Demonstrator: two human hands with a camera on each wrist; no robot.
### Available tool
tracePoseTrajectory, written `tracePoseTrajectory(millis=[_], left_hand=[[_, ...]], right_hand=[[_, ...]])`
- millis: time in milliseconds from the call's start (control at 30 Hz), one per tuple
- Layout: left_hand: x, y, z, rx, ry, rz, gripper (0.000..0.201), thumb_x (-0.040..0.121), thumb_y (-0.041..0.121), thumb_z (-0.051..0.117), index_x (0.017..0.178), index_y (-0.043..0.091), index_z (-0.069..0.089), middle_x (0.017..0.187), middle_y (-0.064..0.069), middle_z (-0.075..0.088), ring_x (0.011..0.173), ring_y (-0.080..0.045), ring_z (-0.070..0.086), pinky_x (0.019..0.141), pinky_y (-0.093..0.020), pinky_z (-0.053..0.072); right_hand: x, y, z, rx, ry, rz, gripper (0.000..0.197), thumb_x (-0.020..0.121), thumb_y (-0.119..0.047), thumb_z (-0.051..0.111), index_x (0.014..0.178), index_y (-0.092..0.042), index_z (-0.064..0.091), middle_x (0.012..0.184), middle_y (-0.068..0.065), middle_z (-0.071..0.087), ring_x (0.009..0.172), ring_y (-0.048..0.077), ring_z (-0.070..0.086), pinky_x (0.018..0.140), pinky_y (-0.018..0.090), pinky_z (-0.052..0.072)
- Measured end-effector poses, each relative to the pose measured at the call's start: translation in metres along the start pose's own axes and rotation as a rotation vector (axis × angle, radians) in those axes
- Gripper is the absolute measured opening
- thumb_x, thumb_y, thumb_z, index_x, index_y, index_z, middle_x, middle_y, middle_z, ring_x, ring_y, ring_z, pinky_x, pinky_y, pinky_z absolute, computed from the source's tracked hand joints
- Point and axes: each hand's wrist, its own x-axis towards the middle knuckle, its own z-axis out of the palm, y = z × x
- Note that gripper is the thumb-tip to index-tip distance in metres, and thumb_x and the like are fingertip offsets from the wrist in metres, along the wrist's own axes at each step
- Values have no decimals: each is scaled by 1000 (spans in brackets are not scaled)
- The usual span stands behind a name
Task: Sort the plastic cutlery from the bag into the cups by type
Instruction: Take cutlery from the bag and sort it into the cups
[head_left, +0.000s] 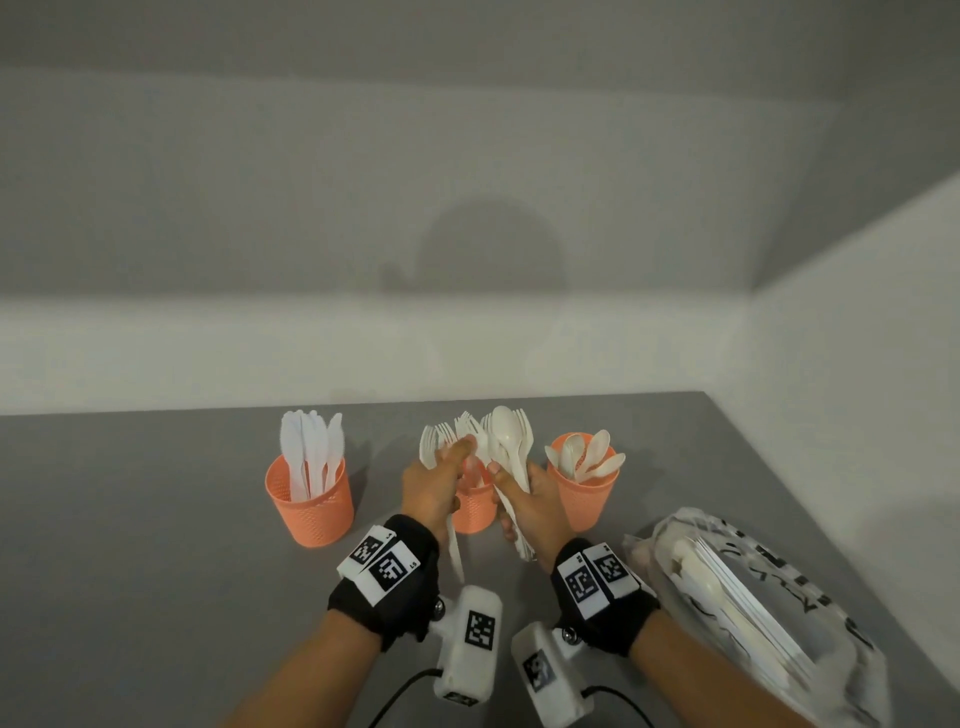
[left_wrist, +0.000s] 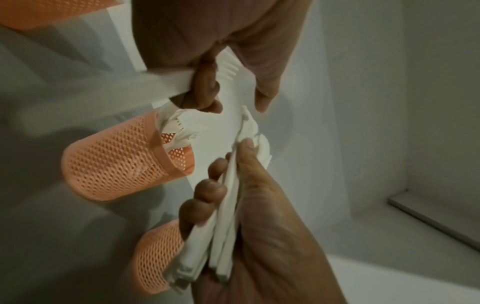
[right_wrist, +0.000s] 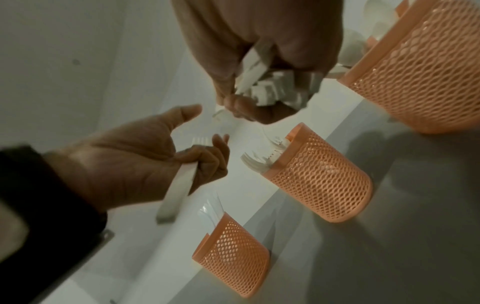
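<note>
- Three orange plastic cups with perforated mesh walls stand in a row across the middle of the head view on a matte grey table (head_left: 156, 519).
- The left orange mesh cup (head_left: 310, 501) holds white plastic knives (head_left: 310, 452) upright, serrated blades up.
- The middle orange mesh cup (head_left: 475, 512) sits behind both hands and holds white plastic forks, tines up, seen best in the right wrist view (right_wrist: 262, 160).
- The right orange mesh cup (head_left: 584, 493) holds white plastic spoons (head_left: 584, 457), bowls up and fanned outward.
- The right hand (head_left: 530, 512) is wrapped around a bundle of white plastic forks and spoons (head_left: 506, 449); the long axes run near vertical, heads up and handles down past the palm.
- The left hand (head_left: 431, 488) has its lower fingers curled round one white plastic fork (head_left: 454, 551), handle slanting down toward the lower frame, while thumb and forefinger reach to the bundle.
- At the lower right of the head view lies a crinkled clear plastic bag (head_left: 810, 587) with black print, holding more white cutlery laid flat.
</note>
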Motion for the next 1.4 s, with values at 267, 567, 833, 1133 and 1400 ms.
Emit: tracePoseTrajectory(millis=[267, 567, 833, 1133, 1400], left_hand=[[10, -8, 15, 165, 25, 70, 14, 90, 10, 51, 90, -1, 61, 60, -5, 54, 48, -15, 49, 44, -20, 37], [16, -8, 16, 128, 43, -23, 36, 93, 10, 30, 62, 9, 47, 49, -4, 48, 31, -8, 46, 33, -15, 35], [31, -2, 6, -305, 37, -231, 42, 100, 34, 28, 69, 12, 47, 43, 2, 43, 34, -10, 43, 38, -18, 39], [20, -5, 25, -63, -33, -93, 21, 88, 16, 58, 70, 11, 52, 44, 2, 38, 27, -5, 30, 34, -15, 28], [8, -18, 52, 161, -49, 109, 30, 86, 30, 62, 63, 15, 52, 54, 0, 54, 51, -16, 54, 58, -28, 46]], right_hand=[[-2, -4, 8, -10, -3, 37, 34, 97, -31, 46, 103, 1, 54, 63, 4, 55, 31, 5, 42, 32, 17, 32], [-1, 3, 2, 9, -46, 157, 29, 98, -24, 42, 114, -3, 53, 75, 10, 59, 44, 10, 51, 38, 22, 39], [1, -1, -15, 78, -41, 171, 8, 97, -25, 45, 97, -21, 52, 70, 8, 54, 47, 14, 50, 41, 24, 42], [-3, -4, -25, 55, 1, 45, 13, 97, -21, 44, 95, -15, 55, 64, 3, 53, 39, 5, 48, 38, 19, 37], [-6, -8, -32, 19, -53, 84, 22, 100, -25, 39, 118, -20, 51, 72, 5, 60, 52, 13, 56, 43, 25, 46]])
